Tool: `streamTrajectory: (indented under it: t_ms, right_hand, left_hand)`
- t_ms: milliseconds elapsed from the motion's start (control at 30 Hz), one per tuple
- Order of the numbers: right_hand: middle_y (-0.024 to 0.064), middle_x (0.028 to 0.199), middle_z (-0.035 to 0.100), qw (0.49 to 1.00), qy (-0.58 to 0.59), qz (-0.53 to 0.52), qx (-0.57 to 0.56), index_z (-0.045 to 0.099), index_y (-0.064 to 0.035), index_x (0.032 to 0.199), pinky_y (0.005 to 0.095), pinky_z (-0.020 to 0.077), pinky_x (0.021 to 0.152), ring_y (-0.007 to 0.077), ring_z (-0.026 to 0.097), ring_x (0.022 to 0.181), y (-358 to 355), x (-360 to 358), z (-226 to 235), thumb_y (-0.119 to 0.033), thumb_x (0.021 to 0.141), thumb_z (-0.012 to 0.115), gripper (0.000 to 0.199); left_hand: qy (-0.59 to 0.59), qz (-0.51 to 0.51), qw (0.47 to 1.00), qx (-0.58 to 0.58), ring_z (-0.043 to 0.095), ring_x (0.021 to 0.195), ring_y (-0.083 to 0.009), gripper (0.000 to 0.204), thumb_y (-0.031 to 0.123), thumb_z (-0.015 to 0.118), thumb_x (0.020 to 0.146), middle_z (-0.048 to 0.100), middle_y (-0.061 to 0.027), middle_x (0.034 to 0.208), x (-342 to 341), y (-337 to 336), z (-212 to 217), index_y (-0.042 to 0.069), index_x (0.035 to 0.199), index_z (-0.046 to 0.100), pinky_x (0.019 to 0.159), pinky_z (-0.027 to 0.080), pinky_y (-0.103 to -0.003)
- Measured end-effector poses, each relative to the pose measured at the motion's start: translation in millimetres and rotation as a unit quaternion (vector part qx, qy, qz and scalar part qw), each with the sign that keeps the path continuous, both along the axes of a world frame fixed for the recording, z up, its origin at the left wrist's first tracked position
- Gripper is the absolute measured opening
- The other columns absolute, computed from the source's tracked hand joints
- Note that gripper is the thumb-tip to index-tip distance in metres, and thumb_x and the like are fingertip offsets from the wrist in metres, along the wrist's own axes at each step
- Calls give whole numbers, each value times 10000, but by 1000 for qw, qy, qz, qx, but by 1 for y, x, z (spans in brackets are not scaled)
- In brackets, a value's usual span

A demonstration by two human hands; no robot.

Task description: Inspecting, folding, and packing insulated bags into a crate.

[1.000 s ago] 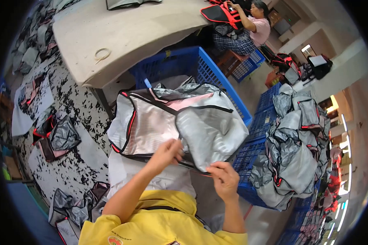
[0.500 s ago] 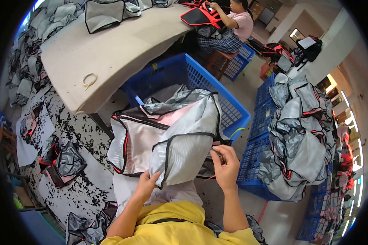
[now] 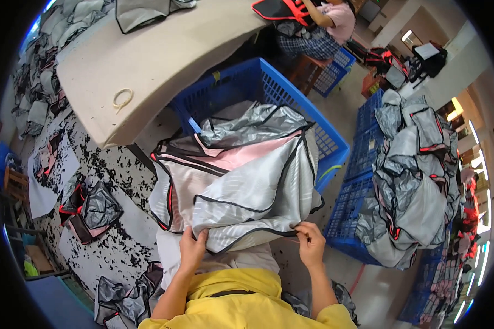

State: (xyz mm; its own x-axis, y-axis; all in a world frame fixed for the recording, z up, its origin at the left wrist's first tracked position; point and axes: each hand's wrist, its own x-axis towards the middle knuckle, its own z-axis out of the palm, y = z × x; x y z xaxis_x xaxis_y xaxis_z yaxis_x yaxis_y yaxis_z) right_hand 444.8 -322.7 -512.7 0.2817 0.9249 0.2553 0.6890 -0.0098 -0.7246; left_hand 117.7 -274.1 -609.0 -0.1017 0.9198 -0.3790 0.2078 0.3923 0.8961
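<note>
A grey-white sewn bag piece (image 3: 241,205) with black edge binding, a pink inner side and red trim lies across my lap and the near rim of a blue crate. My left hand (image 3: 192,249) pinches its near edge at the lower left. At the right end of the same bound edge, the fingers of my right hand (image 3: 311,241) are closed on the fabric. The black-bound edge runs between both hands. Silvery lining (image 3: 258,123) bunches up at the far side of the piece, over the crate.
The blue crate (image 3: 307,109) stands ahead, beside a pale table (image 3: 164,60) bearing a cream ring (image 3: 122,98). Blue crates at right hold heaped silvery pieces (image 3: 411,181). Black scraps and a folded piece (image 3: 96,211) lie on the floor at left. A person (image 3: 335,27) sits beyond.
My right hand has moved down and slightly right, drawing the near edge out straighter. The raised fold of the bag piece has spread flatter, showing more pink and lining.
</note>
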Motion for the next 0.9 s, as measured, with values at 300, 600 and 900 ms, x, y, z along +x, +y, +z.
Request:
streamTrajectory:
  t_ms: [300, 600, 900]
  right_hand:
    - [86, 1052, 727, 998, 58, -27, -7, 730, -29, 997, 301, 560, 702, 200, 713, 789, -25, -8, -14, 70, 902, 678, 146]
    - [87, 1068, 739, 996, 78, -31, -10, 741, -32, 995, 297, 567, 727, 202, 725, 808, -37, -10, -20, 83, 903, 670, 164]
    - [103, 1093, 746, 995, 97, -22, -8, 767, -24, 996, 282, 549, 745, 188, 722, 863, -42, -11, -25, 157, 867, 615, 270]
  left_hand:
    - [246, -160, 825, 483, 508, 1260, -421, 415, 120, 825, 780, 541, -180, 1345, 64, 43, 114, 57, 1149, 647, 1024, 425, -517]
    - [2, -144, 954, 262, 624, 945, -190, 177, 50, 775, 882, 660, -39, 986, 71, 58, 76, 25, 1015, 662, 854, 486, -329]
    - [-347, 8, 935, -72, 466, 642, -37, 68, 140, 686, 1008, 579, 68, 801, 45, 75, 50, 88, 1017, 643, 585, 366, -214]
